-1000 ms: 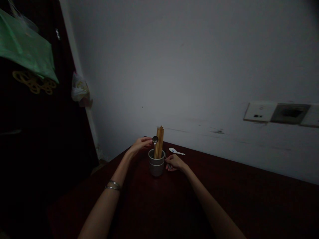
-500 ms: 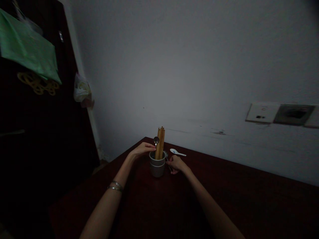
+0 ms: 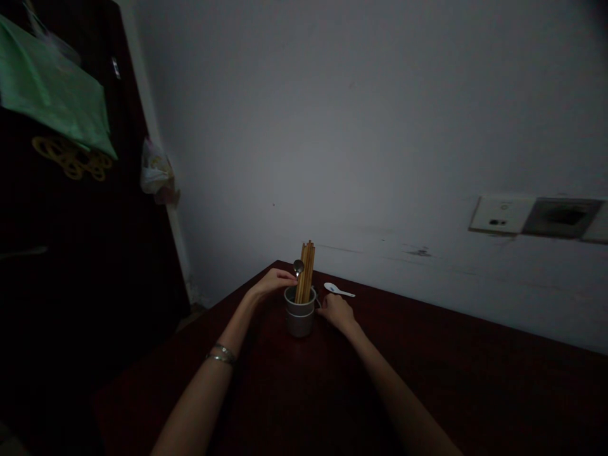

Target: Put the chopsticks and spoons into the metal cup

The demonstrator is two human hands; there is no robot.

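our left hand [image 3: 274,282]: fingertips at the stem (pinch or touch, we cannot tell) | metal spoon [image 3: 298,266]: just right of them, nearer this hand, near-upright, bowl up above grey holder [image 3: 300,324], by chopsticks [image 3: 308,269] | our right hand [image 3: 337,311]: right of holder, grip hidden

No txt, labels, brands or nos. legible; marks on wall plate [image 3: 502,214] too sm. to read.
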